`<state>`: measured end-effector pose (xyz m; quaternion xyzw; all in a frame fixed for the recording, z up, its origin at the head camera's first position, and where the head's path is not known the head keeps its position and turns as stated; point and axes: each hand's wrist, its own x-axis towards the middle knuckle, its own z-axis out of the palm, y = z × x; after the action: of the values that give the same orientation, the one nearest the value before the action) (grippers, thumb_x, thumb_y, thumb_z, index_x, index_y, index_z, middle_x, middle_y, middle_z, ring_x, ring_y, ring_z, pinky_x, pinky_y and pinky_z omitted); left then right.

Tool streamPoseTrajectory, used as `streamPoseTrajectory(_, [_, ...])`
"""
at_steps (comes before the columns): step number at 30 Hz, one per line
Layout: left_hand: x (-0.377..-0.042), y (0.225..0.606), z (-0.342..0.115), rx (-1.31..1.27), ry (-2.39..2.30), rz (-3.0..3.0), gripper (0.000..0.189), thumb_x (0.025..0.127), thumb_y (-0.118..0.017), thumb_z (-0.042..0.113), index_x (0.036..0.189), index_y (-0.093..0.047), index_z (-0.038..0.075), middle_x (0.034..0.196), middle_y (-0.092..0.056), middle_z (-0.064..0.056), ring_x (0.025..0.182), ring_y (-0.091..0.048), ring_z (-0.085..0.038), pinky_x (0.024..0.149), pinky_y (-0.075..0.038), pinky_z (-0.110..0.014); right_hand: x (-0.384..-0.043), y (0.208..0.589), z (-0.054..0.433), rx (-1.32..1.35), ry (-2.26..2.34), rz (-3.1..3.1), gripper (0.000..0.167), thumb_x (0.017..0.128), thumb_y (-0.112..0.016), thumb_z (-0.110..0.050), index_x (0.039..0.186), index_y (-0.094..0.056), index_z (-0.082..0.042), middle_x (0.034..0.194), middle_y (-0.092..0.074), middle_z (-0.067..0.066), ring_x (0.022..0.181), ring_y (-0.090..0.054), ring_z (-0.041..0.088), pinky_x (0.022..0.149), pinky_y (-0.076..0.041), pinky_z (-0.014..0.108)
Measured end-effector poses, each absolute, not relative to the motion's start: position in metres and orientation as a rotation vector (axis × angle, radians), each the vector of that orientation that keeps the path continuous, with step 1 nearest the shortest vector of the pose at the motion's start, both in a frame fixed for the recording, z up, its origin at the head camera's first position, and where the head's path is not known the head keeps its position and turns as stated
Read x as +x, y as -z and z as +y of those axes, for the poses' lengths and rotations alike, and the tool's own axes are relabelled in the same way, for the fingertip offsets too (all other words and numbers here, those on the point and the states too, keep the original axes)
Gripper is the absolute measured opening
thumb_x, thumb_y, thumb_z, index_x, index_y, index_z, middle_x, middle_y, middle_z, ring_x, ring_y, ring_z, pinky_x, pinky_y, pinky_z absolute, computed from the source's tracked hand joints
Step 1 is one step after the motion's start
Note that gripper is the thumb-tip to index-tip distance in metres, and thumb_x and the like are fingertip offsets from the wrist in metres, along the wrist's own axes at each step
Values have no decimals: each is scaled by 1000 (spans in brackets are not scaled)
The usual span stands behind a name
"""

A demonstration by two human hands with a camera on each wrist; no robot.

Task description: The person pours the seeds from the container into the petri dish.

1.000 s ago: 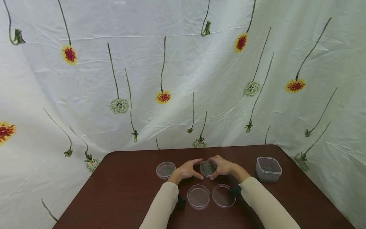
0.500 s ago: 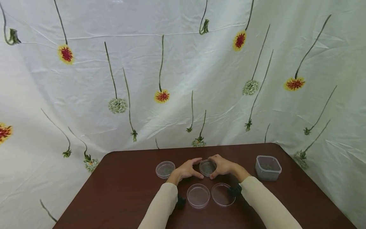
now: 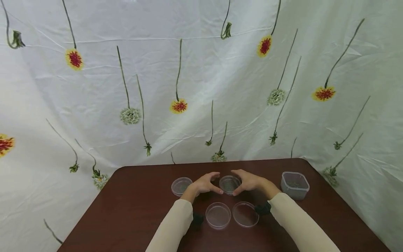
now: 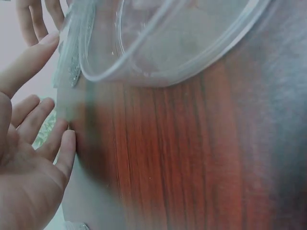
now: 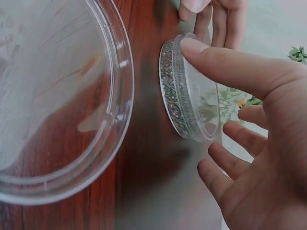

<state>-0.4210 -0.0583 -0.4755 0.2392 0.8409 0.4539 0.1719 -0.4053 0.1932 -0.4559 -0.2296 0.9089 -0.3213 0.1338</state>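
A round clear petri dish (image 3: 229, 185) sits on the table between both hands. In the right wrist view this petri dish (image 5: 180, 91) shows grey grainy bits behind its wall, with a clear lid on top. My left hand (image 3: 204, 184) is on its left, thumb and fingers spread and a gap away from the rim. On its right, my right hand (image 3: 250, 182) has the thumb tip right at the rim in the right wrist view, the other fingers loosely spread. Neither hand grips anything.
Another petri dish (image 3: 181, 186) stands by the left wrist. Nearer the front lie two larger clear round dishes, a left one (image 3: 218, 216) and a right one (image 3: 245, 214) beside the right wrist camera. A square plastic tub (image 3: 295, 185) with grey contents stands at right. Floral cloth (image 3: 201, 80) hangs behind.
Both hands have drawn apart from the petri dish, the left one moving left and the right one moving right. The dish stays in place.
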Motion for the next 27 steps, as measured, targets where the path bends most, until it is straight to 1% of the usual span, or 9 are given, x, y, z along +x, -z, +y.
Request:
streamPoseTrajectory(5, [-417,467,-64,699,-1381,2362,86,88,-86,15,159,-38,4,157,-44,-16,143,-39,-39,110,-39,-56,-404,450,203,-681,1007,2629,100,81,-90,-17,156,-31,10,159,-33,30,146,-31,47,115,-29,62])
streamPoseTrajectory(10, [-411,455,-73,702,-1454,2374,83,89,-84,13,158,-40,6,157,-43,-18,143,-40,-40,109,-41,-58,-403,442,215,-728,1073,2657,96,83,-88,-18,156,-32,10,155,-40,30,144,-33,50,112,-32,65])
streamPoseTrajectory(14, [-406,447,-80,685,-1491,2415,82,88,-85,14,157,-41,6,155,-46,-16,141,-43,-39,106,-44,-57,-399,435,226,-752,1175,2617,95,86,-86,-18,158,-29,9,157,-36,32,145,-31,51,110,-33,66])
streamPoseTrajectory(20, [-404,440,-84,713,-1525,2436,83,88,-86,16,157,-41,7,154,-47,-13,141,-43,-38,104,-45,-56,-391,425,239,-718,1258,2617,92,89,-84,-16,159,-29,7,156,-36,31,144,-32,51,106,-39,65])
streamPoseTrajectory(23, [-403,439,-85,703,-1549,2424,83,88,-86,18,158,-41,8,155,-47,-11,142,-42,-36,105,-45,-56,-388,423,243,-706,1256,2621,91,90,-83,-16,159,-28,7,157,-36,31,145,-31,51,107,-39,65])
streamPoseTrajectory(27, [-402,437,-87,715,-1563,2422,84,87,-87,17,157,-41,6,155,-47,-11,142,-42,-36,105,-45,-57,-386,421,245,-718,1246,2625,91,90,-83,-15,159,-28,7,157,-36,31,145,-31,52,106,-39,65])
